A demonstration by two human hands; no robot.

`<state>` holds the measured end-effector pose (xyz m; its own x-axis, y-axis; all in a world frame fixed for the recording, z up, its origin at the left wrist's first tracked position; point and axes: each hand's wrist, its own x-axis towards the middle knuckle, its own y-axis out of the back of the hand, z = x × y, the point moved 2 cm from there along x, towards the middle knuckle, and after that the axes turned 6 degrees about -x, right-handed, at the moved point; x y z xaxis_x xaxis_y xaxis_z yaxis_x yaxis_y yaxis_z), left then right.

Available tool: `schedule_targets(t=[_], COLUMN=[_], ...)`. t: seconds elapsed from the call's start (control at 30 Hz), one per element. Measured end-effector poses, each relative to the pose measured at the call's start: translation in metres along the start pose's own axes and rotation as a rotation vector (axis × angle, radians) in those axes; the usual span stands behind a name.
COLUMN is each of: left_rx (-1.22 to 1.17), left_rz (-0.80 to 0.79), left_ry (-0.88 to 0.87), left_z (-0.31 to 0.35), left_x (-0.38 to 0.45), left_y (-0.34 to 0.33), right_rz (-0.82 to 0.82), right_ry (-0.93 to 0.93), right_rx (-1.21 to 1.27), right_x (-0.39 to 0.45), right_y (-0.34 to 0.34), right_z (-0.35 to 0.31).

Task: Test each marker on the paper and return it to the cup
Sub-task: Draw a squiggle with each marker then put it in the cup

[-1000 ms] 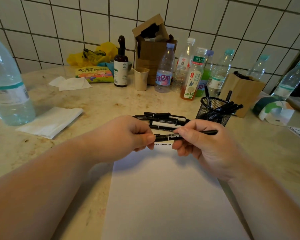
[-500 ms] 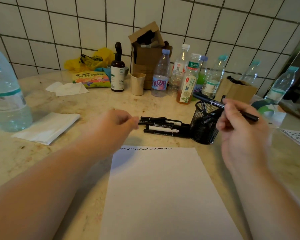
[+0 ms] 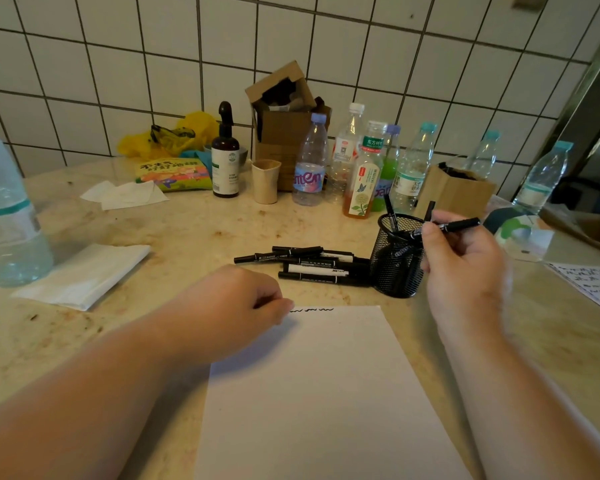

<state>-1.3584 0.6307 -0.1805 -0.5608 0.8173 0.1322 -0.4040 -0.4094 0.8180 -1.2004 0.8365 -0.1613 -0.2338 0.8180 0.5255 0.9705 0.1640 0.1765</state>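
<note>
Black plastic shows between my right fingers [image 3: 430, 233], which pinch the marker [image 3: 459, 224] near its middle, its barrel lying almost level just over the rim of the mesh cup [image 3: 397, 268]. My right hand [image 3: 461, 268] hangs beside that cup, which already holds a few markers standing on end. My left hand [image 3: 236, 306] rests at the top left corner of the paper [image 3: 326, 393], its fingers curled in on themselves with nothing that I can see inside them, covering part of the line of squiggles [image 3: 312, 310]. A pile of loose markers [image 3: 305, 265] lies on the table [image 3: 187, 230] between the paper and the cup. I judge the marker light, stiff and smooth, so a mid-barrel pinch suits it; it needs tipping upright to drop cleanly through the mouth rather than bridging the rim. The cup looks light enough to tip if nudged.
</note>
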Motion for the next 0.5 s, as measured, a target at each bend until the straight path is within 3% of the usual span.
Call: schedule_targets(t=[0.27,0.37,0.5], left_rx=[0.003,0.001,0.001], left_rz=[-0.012,-0.024,-0.038], left_ry=[-0.031,-0.033,-0.017], left_z=[0.000,0.000,0.001], left_x=[0.000,0.000,0.000], left_y=[-0.001,-0.002,-0.002], right_rz=[-0.071,-0.171,-0.456], right_ry=[0.014,0.068,0.125], right_rx=[0.112,0.016,-0.305], right_x=[-0.004,-0.011,-0.023], right_y=[-0.002,-0.007,-0.023], right_z=[-0.005,-0.003,0.002])
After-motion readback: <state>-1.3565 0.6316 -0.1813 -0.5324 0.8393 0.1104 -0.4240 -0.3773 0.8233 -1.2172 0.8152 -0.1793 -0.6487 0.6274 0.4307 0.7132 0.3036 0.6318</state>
